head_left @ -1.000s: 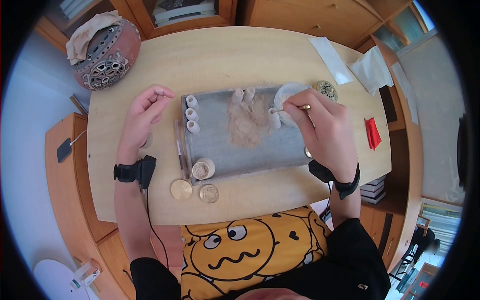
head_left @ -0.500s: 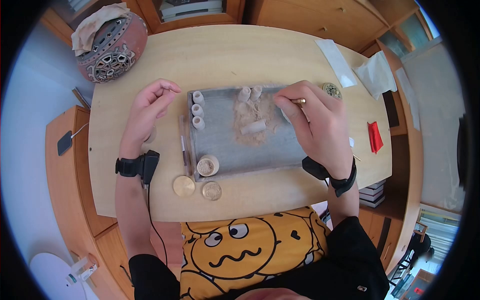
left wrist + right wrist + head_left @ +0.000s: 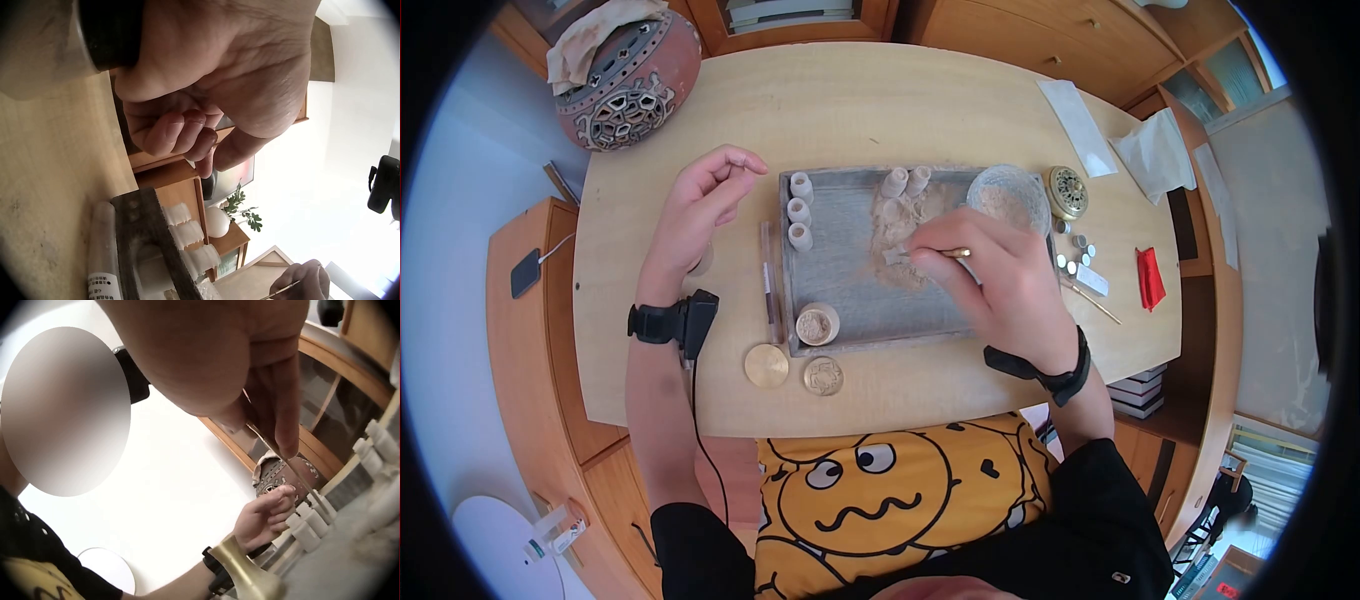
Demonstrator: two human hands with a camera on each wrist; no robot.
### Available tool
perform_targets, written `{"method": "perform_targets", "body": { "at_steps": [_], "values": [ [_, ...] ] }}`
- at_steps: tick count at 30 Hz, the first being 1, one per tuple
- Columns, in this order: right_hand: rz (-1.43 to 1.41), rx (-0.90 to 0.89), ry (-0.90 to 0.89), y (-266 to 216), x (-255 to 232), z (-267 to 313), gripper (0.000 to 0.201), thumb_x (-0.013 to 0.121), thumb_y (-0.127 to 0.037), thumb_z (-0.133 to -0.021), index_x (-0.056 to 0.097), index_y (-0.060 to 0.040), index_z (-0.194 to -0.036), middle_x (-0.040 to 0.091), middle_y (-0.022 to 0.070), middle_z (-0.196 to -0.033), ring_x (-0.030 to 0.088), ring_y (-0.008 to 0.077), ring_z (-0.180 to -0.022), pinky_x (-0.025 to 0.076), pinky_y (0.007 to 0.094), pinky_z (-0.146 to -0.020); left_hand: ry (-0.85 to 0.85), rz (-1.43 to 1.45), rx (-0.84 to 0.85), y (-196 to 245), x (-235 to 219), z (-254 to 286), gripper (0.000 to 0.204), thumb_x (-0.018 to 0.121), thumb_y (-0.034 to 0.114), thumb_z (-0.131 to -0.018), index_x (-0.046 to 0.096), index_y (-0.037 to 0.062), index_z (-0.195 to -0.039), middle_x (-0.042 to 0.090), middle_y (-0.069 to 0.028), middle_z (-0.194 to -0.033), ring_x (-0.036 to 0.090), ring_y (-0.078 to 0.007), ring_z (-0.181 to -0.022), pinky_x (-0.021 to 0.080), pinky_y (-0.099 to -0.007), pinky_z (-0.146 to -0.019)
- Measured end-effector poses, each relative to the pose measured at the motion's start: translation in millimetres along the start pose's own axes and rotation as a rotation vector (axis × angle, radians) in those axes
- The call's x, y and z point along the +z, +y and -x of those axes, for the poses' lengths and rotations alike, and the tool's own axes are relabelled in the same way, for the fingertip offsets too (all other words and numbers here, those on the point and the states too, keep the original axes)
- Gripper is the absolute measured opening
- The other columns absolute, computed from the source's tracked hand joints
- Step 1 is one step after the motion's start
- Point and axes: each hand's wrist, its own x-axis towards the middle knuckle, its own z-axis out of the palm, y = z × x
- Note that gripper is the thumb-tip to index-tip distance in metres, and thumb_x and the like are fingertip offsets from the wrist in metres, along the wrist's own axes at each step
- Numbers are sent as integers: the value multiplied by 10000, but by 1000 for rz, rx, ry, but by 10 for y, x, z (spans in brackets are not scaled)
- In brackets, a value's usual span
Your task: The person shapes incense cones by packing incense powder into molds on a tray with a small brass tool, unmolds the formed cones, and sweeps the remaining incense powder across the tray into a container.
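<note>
Over a tray (image 3: 830,285) roughly midway between the table's (image 3: 820,110) left and right edges, the right hand (image 3: 1005,285) pinches a slim brass tool (image 3: 962,253), probably light, stiff and smooth, best gripped partway along, while the loosely curled left hand (image 3: 703,205) looks empty and a bowl (image 3: 1008,170) limits movement toward the far-right corner.

Tray (image 3: 840,290) on table (image 3: 940,100) — 3 bottles (image 3: 799,211) inside, left
</note>
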Motion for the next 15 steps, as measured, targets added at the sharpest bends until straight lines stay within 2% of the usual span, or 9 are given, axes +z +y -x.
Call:
{"method": "perform_targets", "body": {
  "at_steps": [2,4,15],
  "values": [
    [8,3,-14,-12,48,-7,103,710,-29,-896,646,-10,-974,706,121,-914,700,271,-751,555,318,-641,0,2,-3,7,6,5,120,570,143,-1009,651,72,-1063,442,102,-753,310,11,-611,218,-188,-527],
    [18,5,-30,-12,76,-15,99,710,-28,-893,644,-13,-966,706,117,-914,699,274,-747,553,323,-634,6,-2,-1,9,13,-2,152,554,116,-1012,621,14,-1102,405,86,-733,301,7,-579,228,-187,-514],
    [156,-85,-75,-24,115,-95,103,714,-44,-868,625,-21,-915,672,96,-847,668,290,-689,540,346,-603,1,1,1,-4,5,-11,147,552,110,-1011,627,20,-1098,397,91,-723,294,7,-573,223,-190,-510]
  ]
}}
